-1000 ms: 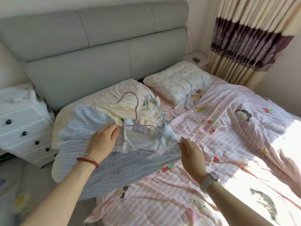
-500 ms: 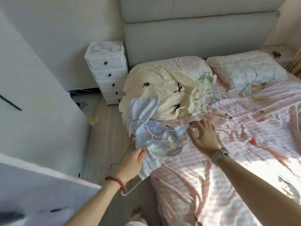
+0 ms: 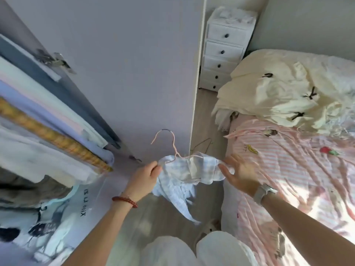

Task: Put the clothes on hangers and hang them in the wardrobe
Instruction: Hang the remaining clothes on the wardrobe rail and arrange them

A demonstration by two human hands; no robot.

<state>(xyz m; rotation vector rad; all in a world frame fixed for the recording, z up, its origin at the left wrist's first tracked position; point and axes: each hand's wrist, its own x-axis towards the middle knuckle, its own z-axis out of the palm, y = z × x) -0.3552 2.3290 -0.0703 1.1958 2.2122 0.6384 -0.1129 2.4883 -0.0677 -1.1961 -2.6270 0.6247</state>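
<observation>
Both arms reach forward and down, forearms converging over the floor (image 3: 169,217) between the wardrobe door (image 3: 134,64) and the bed's left edge. Left hand (image 3: 143,178), red bead bracelet (image 3: 124,201) at the wrist, pinches the left shoulder of a pale blue checked garment (image 3: 184,175) with thumb and fingers curled on the cloth. Right hand (image 3: 240,172), watch (image 3: 264,191) on the wrist, fingers mostly straight and spread, touches the garment's right shoulder; thumb lies along the cloth. The garment sits on a pink wire hanger (image 3: 173,145), hook pointing up towards the door, held in the air clear of the bed (image 3: 288,169). Lower cloth hangs loose. Folded clothes (image 3: 48,131) are stacked in the wardrobe at left. A cream garment (image 3: 278,89) lies on the bed's head end.
</observation>
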